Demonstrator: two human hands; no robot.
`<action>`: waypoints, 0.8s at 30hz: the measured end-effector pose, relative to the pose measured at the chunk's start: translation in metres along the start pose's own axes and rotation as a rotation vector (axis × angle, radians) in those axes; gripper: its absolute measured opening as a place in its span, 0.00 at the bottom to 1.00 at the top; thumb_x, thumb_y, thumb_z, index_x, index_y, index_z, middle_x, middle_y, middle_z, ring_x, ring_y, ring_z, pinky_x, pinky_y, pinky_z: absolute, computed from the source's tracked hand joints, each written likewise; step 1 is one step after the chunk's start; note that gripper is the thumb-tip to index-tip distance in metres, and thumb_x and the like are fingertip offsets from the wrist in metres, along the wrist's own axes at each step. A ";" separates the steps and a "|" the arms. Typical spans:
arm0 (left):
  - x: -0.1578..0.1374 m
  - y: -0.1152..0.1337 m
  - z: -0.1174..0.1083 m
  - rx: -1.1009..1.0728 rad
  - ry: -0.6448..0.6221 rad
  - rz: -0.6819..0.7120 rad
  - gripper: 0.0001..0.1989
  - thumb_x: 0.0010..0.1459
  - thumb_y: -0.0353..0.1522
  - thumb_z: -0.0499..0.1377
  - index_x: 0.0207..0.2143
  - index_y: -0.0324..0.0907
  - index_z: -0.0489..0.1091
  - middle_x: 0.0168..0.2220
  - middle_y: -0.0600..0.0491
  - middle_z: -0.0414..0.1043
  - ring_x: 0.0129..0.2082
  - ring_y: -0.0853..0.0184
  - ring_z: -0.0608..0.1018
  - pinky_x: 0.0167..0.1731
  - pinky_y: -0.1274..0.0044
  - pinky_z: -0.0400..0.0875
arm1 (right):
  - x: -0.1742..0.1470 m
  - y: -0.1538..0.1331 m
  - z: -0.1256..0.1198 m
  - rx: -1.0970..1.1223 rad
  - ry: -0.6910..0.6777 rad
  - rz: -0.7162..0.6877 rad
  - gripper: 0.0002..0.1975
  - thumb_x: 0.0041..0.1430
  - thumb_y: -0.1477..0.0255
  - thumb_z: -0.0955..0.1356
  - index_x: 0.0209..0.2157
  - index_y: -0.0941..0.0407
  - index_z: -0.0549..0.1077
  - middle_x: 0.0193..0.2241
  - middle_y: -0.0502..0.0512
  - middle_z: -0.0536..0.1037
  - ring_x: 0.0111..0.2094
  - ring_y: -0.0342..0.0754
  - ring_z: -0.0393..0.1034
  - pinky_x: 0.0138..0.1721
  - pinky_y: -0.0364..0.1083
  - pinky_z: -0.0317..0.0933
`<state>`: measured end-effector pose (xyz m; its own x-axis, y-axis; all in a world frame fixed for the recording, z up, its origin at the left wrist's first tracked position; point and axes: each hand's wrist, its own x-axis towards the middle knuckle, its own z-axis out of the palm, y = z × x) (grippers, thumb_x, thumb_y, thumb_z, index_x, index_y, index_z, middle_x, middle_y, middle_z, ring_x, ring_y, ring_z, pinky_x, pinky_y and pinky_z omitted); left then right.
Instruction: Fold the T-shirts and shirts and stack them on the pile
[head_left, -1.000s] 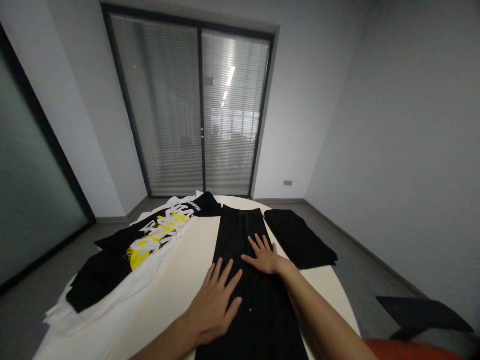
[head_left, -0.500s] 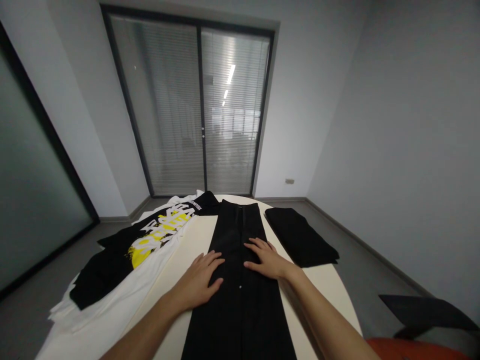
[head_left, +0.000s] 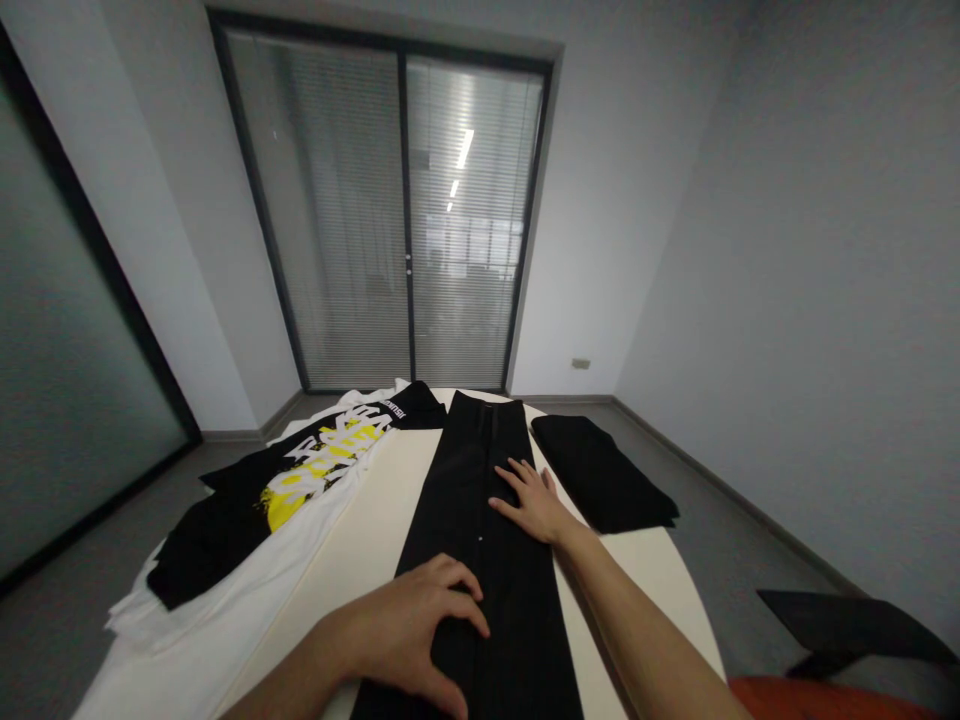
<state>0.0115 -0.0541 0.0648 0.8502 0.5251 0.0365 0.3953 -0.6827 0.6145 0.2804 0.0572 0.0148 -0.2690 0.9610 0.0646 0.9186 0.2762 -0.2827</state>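
Observation:
Black trousers (head_left: 450, 480) lie lengthwise down the middle of the table, with the waist end away from me and a line running along their centre. My right hand (head_left: 534, 500) rests on their right half with fingers spread. Closer to me, my left hand (head_left: 409, 625) is over the left side of the trousers, its fingers curved and its thumb held apart. Nothing shows between those fingers. Whether the left fingertips touch the cloth I cannot tell. A small light speck shows on the trousers between the hands. Their near end runs out of view.
A folded black garment (head_left: 600, 475) lies on the right of the pale round table (head_left: 679, 585). To the left, a black T-shirt (head_left: 217, 530) with a white and yellow print lies over white cloth (head_left: 247, 615). A chair with an orange seat (head_left: 802, 698) stands at the lower right.
My left hand has moved back toward me, and its fingers have curled. The trousers have shifted slightly away, their waist end farther back. My right hand has moved slightly forward with them.

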 end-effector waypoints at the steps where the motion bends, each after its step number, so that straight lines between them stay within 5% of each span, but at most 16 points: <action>1: -0.001 0.002 0.001 -0.002 -0.022 -0.010 0.33 0.42 0.49 0.72 0.51 0.52 0.74 0.58 0.50 0.66 0.58 0.55 0.68 0.58 0.66 0.64 | 0.001 0.002 0.001 -0.003 0.029 -0.007 0.37 0.62 0.42 0.58 0.66 0.48 0.60 0.68 0.58 0.56 0.69 0.59 0.44 0.66 0.64 0.31; 4: -0.003 0.005 0.003 0.018 -0.107 -0.034 0.42 0.40 0.49 0.72 0.59 0.53 0.68 0.65 0.48 0.58 0.65 0.46 0.60 0.62 0.57 0.58 | 0.005 0.004 0.001 -0.023 0.120 -0.034 0.32 0.63 0.44 0.60 0.60 0.47 0.68 0.62 0.59 0.65 0.65 0.57 0.54 0.65 0.61 0.39; 7: -0.004 0.007 0.008 0.048 -0.118 -0.012 0.39 0.45 0.45 0.70 0.60 0.53 0.65 0.67 0.47 0.53 0.67 0.45 0.56 0.64 0.55 0.53 | 0.006 0.004 -0.001 -0.032 0.187 -0.066 0.27 0.64 0.46 0.61 0.54 0.47 0.73 0.56 0.57 0.70 0.59 0.54 0.61 0.61 0.58 0.46; 14: 0.001 0.027 0.014 0.157 -0.102 0.022 0.18 0.52 0.32 0.68 0.46 0.53 0.76 0.48 0.53 0.70 0.46 0.61 0.75 0.47 0.73 0.69 | 0.003 0.000 -0.008 -0.040 0.191 -0.096 0.25 0.65 0.48 0.60 0.52 0.47 0.76 0.51 0.57 0.72 0.53 0.54 0.65 0.57 0.56 0.50; 19: 0.003 0.024 0.024 0.296 -0.100 0.088 0.13 0.55 0.29 0.65 0.43 0.53 0.77 0.39 0.56 0.76 0.40 0.63 0.77 0.33 0.76 0.66 | -0.002 -0.002 -0.012 -0.045 0.158 -0.135 0.25 0.66 0.50 0.61 0.53 0.48 0.75 0.49 0.58 0.73 0.51 0.54 0.67 0.54 0.53 0.54; 24: 0.009 0.013 0.036 0.357 -0.081 0.125 0.07 0.60 0.32 0.61 0.40 0.51 0.78 0.37 0.55 0.78 0.36 0.64 0.78 0.30 0.77 0.66 | -0.006 -0.004 -0.017 -0.029 0.113 -0.147 0.24 0.66 0.52 0.61 0.55 0.49 0.75 0.50 0.58 0.73 0.51 0.54 0.67 0.54 0.52 0.56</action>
<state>0.0369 -0.0758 0.0449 0.9187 0.3943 0.0228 0.3705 -0.8805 0.2959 0.2831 0.0509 0.0323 -0.3677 0.9057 0.2109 0.8804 0.4121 -0.2348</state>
